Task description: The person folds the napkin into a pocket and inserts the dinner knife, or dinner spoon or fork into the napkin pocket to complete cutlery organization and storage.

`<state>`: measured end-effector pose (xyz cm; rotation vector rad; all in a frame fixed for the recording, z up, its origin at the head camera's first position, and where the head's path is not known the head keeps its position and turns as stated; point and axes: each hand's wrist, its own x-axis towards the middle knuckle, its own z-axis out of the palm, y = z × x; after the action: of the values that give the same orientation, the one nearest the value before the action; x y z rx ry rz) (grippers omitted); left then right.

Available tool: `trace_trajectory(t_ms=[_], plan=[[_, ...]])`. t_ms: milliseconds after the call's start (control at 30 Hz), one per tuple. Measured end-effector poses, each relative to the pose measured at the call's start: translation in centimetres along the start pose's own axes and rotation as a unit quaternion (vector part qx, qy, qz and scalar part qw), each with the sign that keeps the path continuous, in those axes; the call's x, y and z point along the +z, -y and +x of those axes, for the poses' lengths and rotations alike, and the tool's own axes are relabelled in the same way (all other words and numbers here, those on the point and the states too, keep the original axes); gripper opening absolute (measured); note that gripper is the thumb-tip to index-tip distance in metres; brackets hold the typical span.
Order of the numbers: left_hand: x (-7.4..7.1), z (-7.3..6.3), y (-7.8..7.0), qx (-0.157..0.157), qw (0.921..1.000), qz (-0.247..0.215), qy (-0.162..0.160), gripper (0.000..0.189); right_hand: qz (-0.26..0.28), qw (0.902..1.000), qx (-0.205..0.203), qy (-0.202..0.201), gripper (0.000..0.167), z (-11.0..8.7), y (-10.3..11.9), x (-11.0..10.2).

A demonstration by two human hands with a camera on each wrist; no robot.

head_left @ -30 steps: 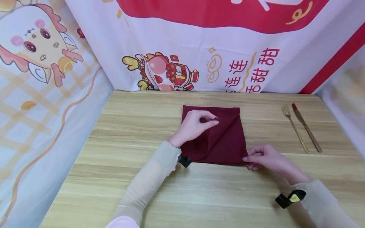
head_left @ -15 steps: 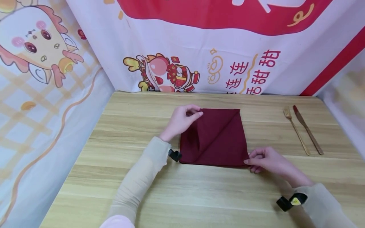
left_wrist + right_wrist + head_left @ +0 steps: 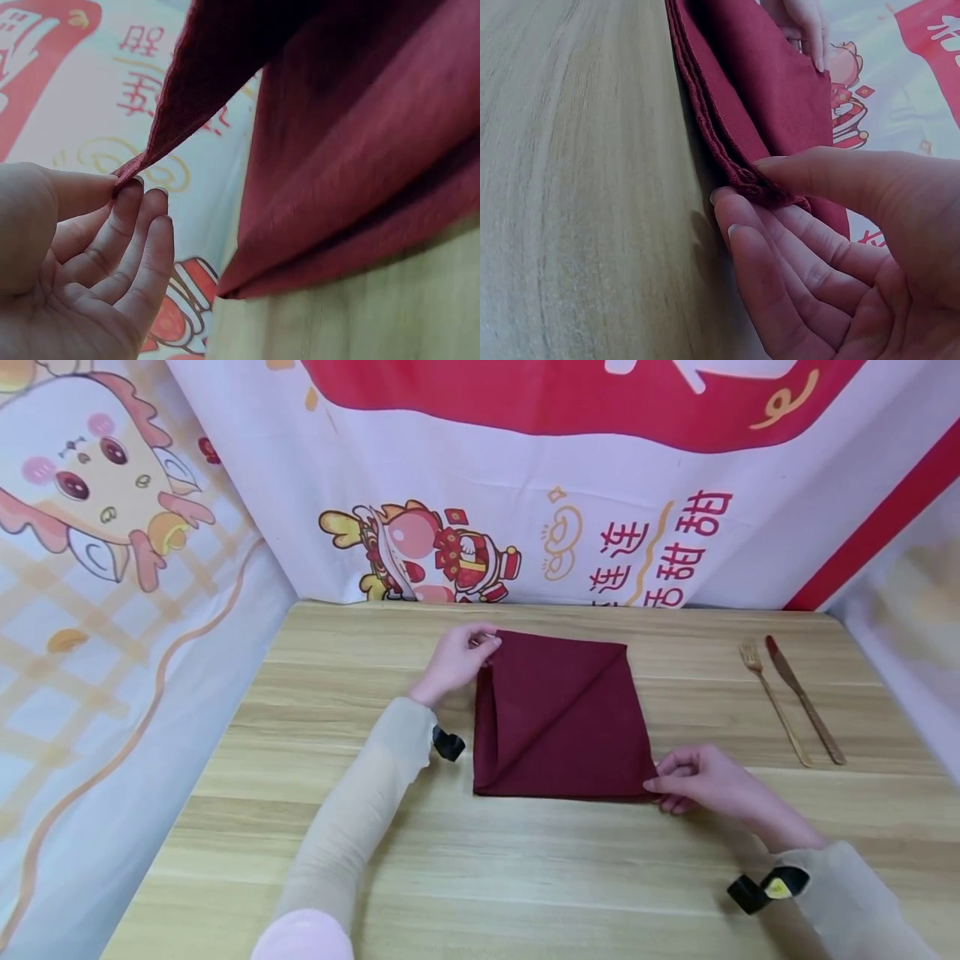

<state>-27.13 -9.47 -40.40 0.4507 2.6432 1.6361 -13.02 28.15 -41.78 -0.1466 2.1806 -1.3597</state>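
A dark red cloth napkin [image 3: 562, 718], folded into a rough square with a diagonal crease across its top layer, lies on the wooden table. At its far left corner my left hand [image 3: 459, 658] pinches the tip of the top layer, raised off the layers below, as the left wrist view shows with the napkin [image 3: 330, 150] slanting up to the fingers. My right hand [image 3: 708, 783] pinches the near right corner between thumb and fingers. Several stacked layers of the napkin [image 3: 742, 97] show there in the right wrist view.
A gold fork [image 3: 774, 700] and a gold knife [image 3: 806, 700] lie side by side at the right of the table [image 3: 540, 877]. A printed cloth [image 3: 480, 460] hangs along the table's back edge, and another patterned cloth [image 3: 112, 635] hangs on the left.
My left hand has carried the napkin's top layer leftward and back to the far left corner, unfolding that flap across the square. The right hand has stayed at the near right corner.
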Motion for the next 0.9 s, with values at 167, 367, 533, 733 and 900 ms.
trace_trajectory(t_ms=[167, 367, 533, 733, 900], plan=[[-0.3, 0.9, 1.2, -0.03, 0.9995, 0.01, 0.003, 0.029, -0.007, 1.0, 0.002, -0.005, 0.023, -0.1, -0.1, 0.1], [-0.6, 1.6, 2.3, -0.07, 0.9973, 0.018, 0.013, 0.031, -0.007, 0.9999, 0.006, -0.009, 0.023, -0.1, -0.2, 0.1], [-0.8, 1.7, 2.7, -0.071, 0.9964, 0.044, 0.018, 0.031, -0.008, 0.9998, 0.01, -0.012, 0.024, 0.0, -0.5, 0.1], [-0.7, 1.9, 3.5, -0.082, 0.9931, 0.078, 0.03, 0.028, -0.02, 0.9996, 0.012, -0.019, 0.029, 0.0, -0.6, -0.1], [-0.6, 2.0, 4.0, -0.101, 0.9905, 0.085, 0.038, 0.03, -0.033, 0.9981, 0.015, -0.05, 0.035, -0.1, -0.6, -1.0]])
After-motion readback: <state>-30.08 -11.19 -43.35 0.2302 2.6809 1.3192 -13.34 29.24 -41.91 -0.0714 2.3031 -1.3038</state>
